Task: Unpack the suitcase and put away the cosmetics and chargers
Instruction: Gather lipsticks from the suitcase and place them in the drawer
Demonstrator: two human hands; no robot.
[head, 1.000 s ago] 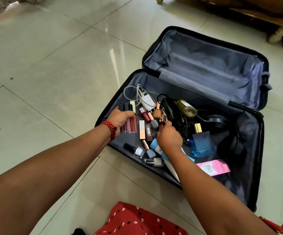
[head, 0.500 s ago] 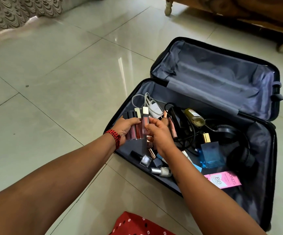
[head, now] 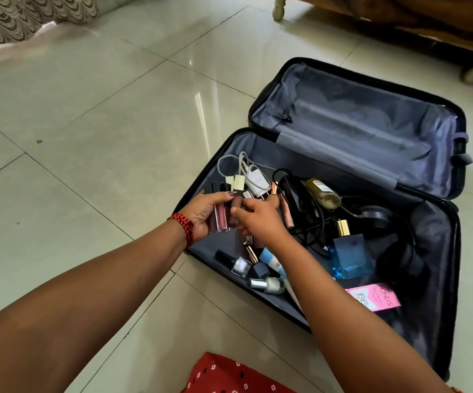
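Suitcase (head: 258, 148) lies open on the tiled floor (head: 87, 137), lid (head: 357, 129) flat behind the base. All contents sit in the base half.

Left hand (head: 204, 214): over the suitcase's left edge, fingers curled round a bundle of lip gloss tubes (head: 219, 217). At least 3 tubes, caps pointing toward the lid. Red bracelet (head: 185, 226) on that wrist.

Right hand (head: 258, 219): just beside the left hand, above the left part of the suitcase. Thumb and forefinger pinch 1 tube of the same bundle. The other fingers are hidden behind the hand, so I cannot tell their curl.

Loose in the suitcase:
- white charger (head: 258, 181) with looped white cable (head: 226, 163), left end, near the hinge
- black adapter (head: 293, 191) with tangled black cable (head: 314, 231), centre
- oil bottle (head: 323, 194), on its side, near the hinge
- black headphones (head: 377, 219), right part
- blue perfume bottle (head: 350, 251), gold cap, lying flat, middle
- pink carton (head: 374, 296), by the front rim
- 2 nail polish bottles (head: 239, 263), on their sides, front-left rim
- blue-and-white tube (head: 270, 259), partly under the right forearm

Red patterned cloth (head: 229, 375) lies on the floor in front of the suitcase, apart from it.
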